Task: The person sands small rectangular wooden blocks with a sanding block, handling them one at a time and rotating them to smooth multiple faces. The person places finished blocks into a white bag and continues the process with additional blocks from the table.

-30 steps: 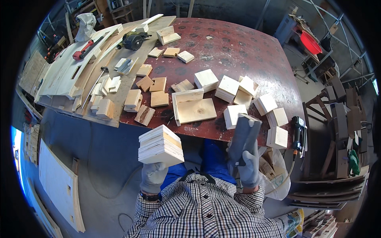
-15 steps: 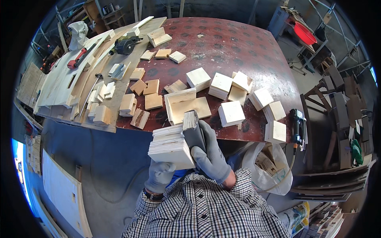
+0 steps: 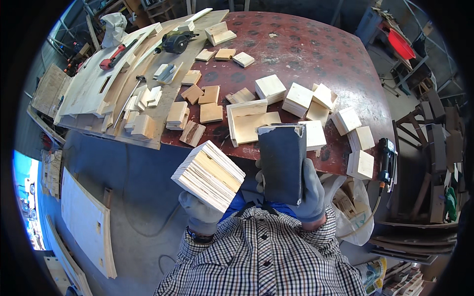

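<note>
My left hand (image 3: 200, 212), in a grey glove, holds a layered plywood block (image 3: 210, 172) from below; its striped edges face up and the block is tilted. My right hand (image 3: 313, 192), gloved as well, grips a sanding block (image 3: 282, 163) with a dark grey abrasive face, raised upright in front of the table's near edge. The two blocks are apart. Behind the sanding block lies an L-shaped wooden piece (image 3: 242, 123). Pale cube-like wooden blocks (image 3: 270, 89) stand in a loose group on the red tabletop (image 3: 306, 49).
Plywood sheets (image 3: 79, 98) at the left carry a red-handled tool (image 3: 113, 58), a green-black power tool (image 3: 177, 42) and a hammer (image 3: 129, 96). A black air tool (image 3: 387, 160) with a hose rests at the table's right edge, above a white bag (image 3: 355, 217) of offcuts.
My hands have moved apart, taking the sanding block off the plywood block. The plywood block has been turned edges up, and the sanding block's dark face now shows.
</note>
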